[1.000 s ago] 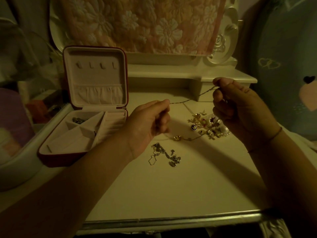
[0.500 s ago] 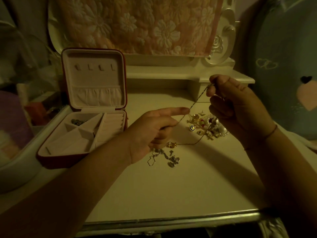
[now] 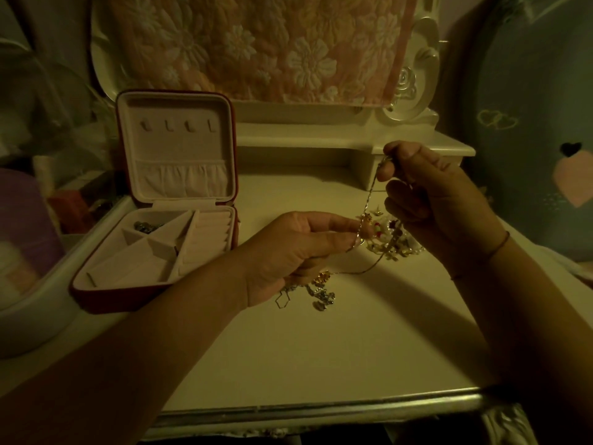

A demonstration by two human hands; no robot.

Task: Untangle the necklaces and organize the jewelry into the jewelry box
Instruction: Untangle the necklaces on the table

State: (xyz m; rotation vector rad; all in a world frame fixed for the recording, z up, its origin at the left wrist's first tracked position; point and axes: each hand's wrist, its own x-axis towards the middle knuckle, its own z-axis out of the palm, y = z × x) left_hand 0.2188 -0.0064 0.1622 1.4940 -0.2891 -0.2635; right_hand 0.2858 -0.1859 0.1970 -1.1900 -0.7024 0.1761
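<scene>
Head view: right hand [image 3: 439, 200] fingers [image 3: 402, 152] pinch the chain [image 3: 369, 195] top; left hand [image 3: 288, 258] fingers [image 3: 340, 224] pinch it lower

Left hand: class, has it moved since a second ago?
Yes. The left hand, pinching the thin gold chain, shifted right, away from the open red jewelry box, toward the jewelry pile.

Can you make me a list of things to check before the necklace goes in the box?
1. Jewelry box lid open: ok.
2. Right hand pinches the chain at its top end: ok.
3. Left hand pinches the chain lower down: ok.
4. Chain free of the jewelry pile behind it: cannot tell, they overlap.
5. Whole chain lifted off the table: not ok, the gold pendant end lies on it.
6. Empty compartment in the box: ok.
</scene>
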